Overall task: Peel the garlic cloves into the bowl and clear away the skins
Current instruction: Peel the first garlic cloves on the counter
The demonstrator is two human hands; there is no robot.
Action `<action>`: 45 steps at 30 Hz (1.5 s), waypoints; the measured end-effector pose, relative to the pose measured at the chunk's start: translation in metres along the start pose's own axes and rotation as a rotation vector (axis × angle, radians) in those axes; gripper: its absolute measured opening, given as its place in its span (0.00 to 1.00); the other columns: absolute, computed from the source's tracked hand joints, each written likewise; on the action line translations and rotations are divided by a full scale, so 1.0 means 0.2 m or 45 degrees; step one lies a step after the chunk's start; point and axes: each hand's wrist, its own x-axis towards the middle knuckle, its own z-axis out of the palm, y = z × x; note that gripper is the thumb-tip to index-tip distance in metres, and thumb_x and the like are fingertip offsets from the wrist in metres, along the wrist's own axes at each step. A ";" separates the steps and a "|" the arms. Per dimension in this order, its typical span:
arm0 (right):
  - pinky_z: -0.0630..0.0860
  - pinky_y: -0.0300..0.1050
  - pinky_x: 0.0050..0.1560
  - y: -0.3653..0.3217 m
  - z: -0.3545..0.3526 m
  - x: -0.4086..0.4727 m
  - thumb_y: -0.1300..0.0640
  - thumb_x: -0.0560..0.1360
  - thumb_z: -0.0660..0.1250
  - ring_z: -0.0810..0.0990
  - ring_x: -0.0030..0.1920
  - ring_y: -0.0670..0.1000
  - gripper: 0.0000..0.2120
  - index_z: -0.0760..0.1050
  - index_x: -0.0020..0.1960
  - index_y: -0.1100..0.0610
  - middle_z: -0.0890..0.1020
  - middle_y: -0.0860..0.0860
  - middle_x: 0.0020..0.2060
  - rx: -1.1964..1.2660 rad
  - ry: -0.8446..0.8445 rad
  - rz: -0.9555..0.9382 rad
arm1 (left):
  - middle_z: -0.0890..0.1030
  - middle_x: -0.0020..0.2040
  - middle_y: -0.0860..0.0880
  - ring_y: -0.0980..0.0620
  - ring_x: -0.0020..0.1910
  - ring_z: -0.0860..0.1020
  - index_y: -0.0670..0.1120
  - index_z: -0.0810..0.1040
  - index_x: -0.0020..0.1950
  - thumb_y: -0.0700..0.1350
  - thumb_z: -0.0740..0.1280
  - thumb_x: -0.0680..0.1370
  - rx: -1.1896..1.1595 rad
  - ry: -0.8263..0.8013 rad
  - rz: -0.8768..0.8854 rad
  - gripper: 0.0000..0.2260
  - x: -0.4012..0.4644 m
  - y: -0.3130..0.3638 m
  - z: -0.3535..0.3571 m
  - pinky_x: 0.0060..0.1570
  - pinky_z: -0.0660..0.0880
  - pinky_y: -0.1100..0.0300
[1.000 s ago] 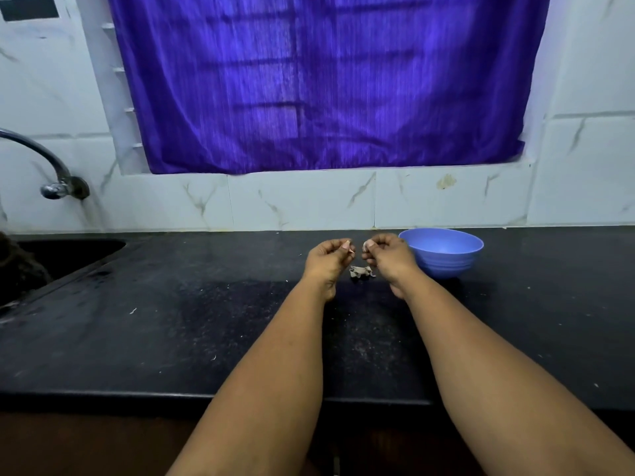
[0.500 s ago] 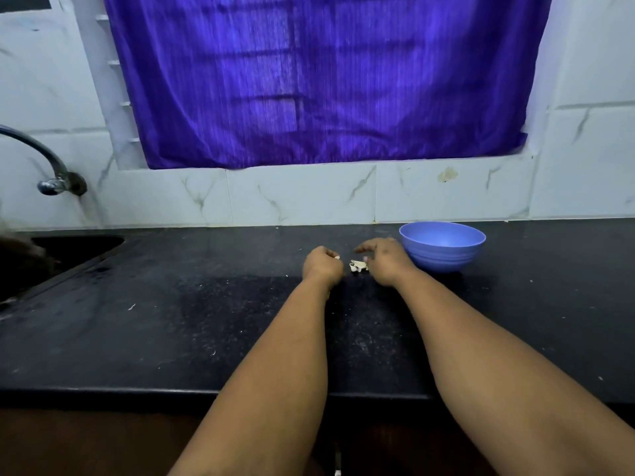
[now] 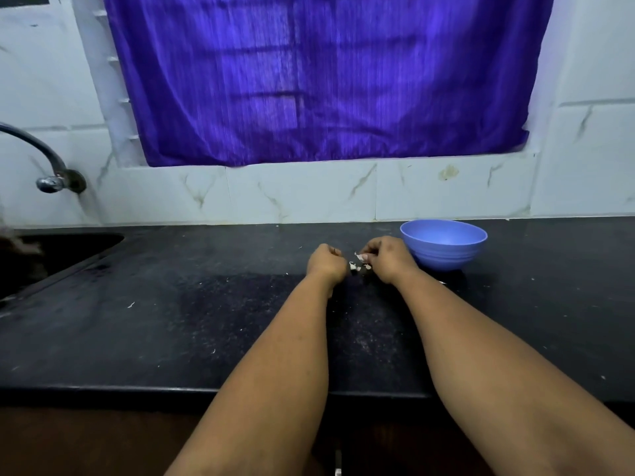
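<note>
Hands low over black counter [image 3: 144, 321], close together, with forearms reaching in from near edge. Left hand [image 3: 326, 264] curled into loose fist, knuckles toward camera, resting on or just above counter surface; cannot tell if anything sits inside the curled fingers, too small and partly hidden. Right hand [image 3: 388, 257] bent down at wrist, fingertips gathered together over small pile of garlic skins [image 3: 357, 266], seeming to pinch one pale scrap at thumb side; cannot tell if that scrap is skin or clove. Skins pale, whitish, lying on counter in narrow gap between both hands, touching or nearly touching right fingertips. Blue bowl [image 3: 446, 250] upright on counter just beside right hand, on far right side of it, near back wall; inside of bowl only partly visible, contents not possible to tell. Few tiny white flecks scattered on counter, one [image 3: 130, 305] well apart to left.

Behind: white marbled tiles [image 3: 302, 194] along back of counter, purple curtain [image 3: 326, 80] hanging above and covering window. At far left, metal tap [image 3: 48, 163] curving out from wall, over dark sink [image 3: 68, 245] set into counter corner. Front edge of counter running across lower part of view, brown surface below it.
</note>
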 end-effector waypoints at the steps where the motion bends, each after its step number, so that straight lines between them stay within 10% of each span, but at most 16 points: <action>1: 0.72 0.39 0.44 0.00 0.00 0.00 0.61 0.76 0.68 0.78 0.41 0.49 0.04 0.81 0.48 0.60 0.81 0.52 0.40 0.048 0.036 0.013 | 0.81 0.51 0.42 0.43 0.51 0.80 0.49 0.72 0.40 0.37 0.62 0.72 0.037 -0.008 0.030 0.07 -0.01 0.00 0.00 0.55 0.78 0.49; 11: 0.74 0.32 0.33 -0.03 0.01 -0.02 0.64 0.80 0.62 0.75 0.33 0.44 0.07 0.78 0.53 0.65 0.80 0.53 0.35 1.034 -0.017 0.329 | 0.82 0.55 0.48 0.47 0.60 0.75 0.48 0.81 0.56 0.48 0.65 0.78 0.279 0.047 0.281 0.10 -0.05 0.04 -0.01 0.60 0.72 0.56; 19: 0.79 0.33 0.45 -0.09 -0.02 -0.06 0.68 0.76 0.65 0.81 0.43 0.47 0.05 0.76 0.43 0.63 0.81 0.54 0.40 1.537 -0.104 0.292 | 0.81 0.37 0.48 0.64 0.23 0.73 0.39 0.82 0.50 0.39 0.70 0.76 -0.363 -0.007 0.276 0.05 -0.07 0.06 -0.01 0.24 0.71 0.66; 27: 0.80 0.33 0.41 -0.10 -0.06 -0.06 0.68 0.78 0.63 0.83 0.36 0.45 0.05 0.76 0.44 0.65 0.84 0.54 0.34 1.850 -0.169 0.376 | 0.81 0.38 0.48 0.57 0.34 0.75 0.45 0.80 0.41 0.37 0.69 0.76 -0.615 -0.124 0.216 0.05 -0.07 0.09 -0.03 0.36 0.73 0.66; 31: 0.80 0.34 0.40 -0.10 -0.06 -0.08 0.69 0.77 0.63 0.83 0.37 0.47 0.06 0.76 0.43 0.66 0.83 0.55 0.35 1.795 -0.129 0.406 | 0.77 0.34 0.49 0.53 0.31 0.72 0.45 0.77 0.40 0.41 0.68 0.78 -0.400 -0.079 0.160 0.06 -0.07 0.08 -0.02 0.31 0.71 0.64; 36: 0.79 0.36 0.43 -0.09 -0.05 -0.08 0.71 0.77 0.62 0.80 0.42 0.50 0.07 0.75 0.42 0.64 0.80 0.56 0.40 1.589 -0.073 0.421 | 0.76 0.61 0.44 0.44 0.62 0.72 0.45 0.78 0.58 0.52 0.66 0.77 0.489 0.100 0.106 0.14 -0.04 0.04 -0.03 0.60 0.69 0.56; 45: 0.78 0.43 0.51 -0.06 -0.02 -0.05 0.67 0.71 0.73 0.80 0.42 0.50 0.06 0.79 0.39 0.58 0.82 0.53 0.38 1.153 0.072 0.320 | 0.84 0.48 0.45 0.46 0.50 0.81 0.45 0.82 0.50 0.48 0.69 0.76 0.096 0.181 0.133 0.08 -0.05 0.07 -0.04 0.52 0.77 0.57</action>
